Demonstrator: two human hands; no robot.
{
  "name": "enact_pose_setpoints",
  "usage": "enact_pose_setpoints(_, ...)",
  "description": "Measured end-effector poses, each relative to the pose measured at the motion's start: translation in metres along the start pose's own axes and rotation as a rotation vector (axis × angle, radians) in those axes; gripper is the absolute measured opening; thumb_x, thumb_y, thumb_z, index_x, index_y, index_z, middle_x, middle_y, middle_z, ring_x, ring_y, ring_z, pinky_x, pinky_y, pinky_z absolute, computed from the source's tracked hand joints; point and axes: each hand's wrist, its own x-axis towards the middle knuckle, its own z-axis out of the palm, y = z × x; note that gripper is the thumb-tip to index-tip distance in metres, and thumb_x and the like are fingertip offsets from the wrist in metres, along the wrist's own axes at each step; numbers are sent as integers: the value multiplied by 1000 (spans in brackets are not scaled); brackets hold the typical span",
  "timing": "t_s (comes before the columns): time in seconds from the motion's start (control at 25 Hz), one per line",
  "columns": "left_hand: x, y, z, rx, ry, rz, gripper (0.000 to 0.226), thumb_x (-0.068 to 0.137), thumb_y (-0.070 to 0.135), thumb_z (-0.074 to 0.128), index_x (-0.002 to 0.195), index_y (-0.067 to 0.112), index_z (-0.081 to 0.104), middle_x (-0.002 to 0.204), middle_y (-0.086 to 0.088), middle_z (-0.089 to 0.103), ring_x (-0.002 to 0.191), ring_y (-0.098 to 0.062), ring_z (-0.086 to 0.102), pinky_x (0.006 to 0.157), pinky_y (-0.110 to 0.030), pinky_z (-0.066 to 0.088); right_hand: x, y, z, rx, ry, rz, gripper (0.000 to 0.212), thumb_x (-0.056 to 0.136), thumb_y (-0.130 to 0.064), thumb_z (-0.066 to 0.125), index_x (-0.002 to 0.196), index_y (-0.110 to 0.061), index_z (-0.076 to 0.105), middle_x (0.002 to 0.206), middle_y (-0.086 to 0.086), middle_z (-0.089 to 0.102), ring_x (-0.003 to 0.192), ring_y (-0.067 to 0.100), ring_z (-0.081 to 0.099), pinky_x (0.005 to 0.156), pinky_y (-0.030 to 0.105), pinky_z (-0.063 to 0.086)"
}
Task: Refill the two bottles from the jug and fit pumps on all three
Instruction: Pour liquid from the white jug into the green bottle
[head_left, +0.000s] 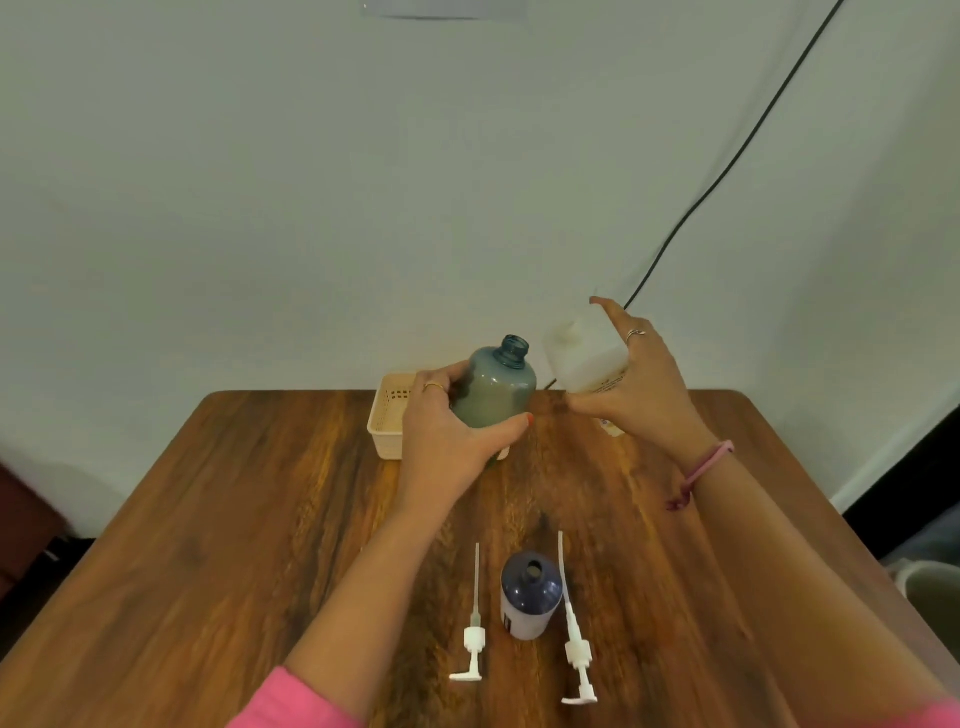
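Your left hand (451, 422) grips the teal bottle (496, 387), uncapped, tilted right over the wooden table (234, 519). Your right hand (631, 384) holds the white jug (584, 353), tipped with its spout toward the bottle's mouth, close but apart. The dark blue bottle (530, 595) stands open near you between two white pumps (474, 636) (575, 647) lying flat. A cream basket (387, 415) sits behind your left hand.

Bare table (208, 545) lies open on the left and right sides. Near centre, a dark bottle (531, 595) stands between two pumps (474, 642) (575, 649), narrowing passage. A basket (387, 415) occupies the far edge, apparently against the wall.
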Motion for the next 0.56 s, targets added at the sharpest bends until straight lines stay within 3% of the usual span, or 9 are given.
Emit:
enact_pose_setpoints(0.24,15,31,1,-29,11,27,80,59,31,89,127,18,50,115,8,48,93,1,51,69,-6,42,29,-24,-26,-134,-5,-118,104,51,-30,81,142,-35,31,125,6,46,114,24,46,90,32,42)
enact_pose_setpoints(0.56,24,52,-5,-86,39,37,73,59,29,89,118,30,45,113,11,45,90,8,49,60,-5,42,47,-55,-52,-247,-7,-228,106,56,-18,83,144,-35,28,131,3,40,110,15,33,87,26,33)
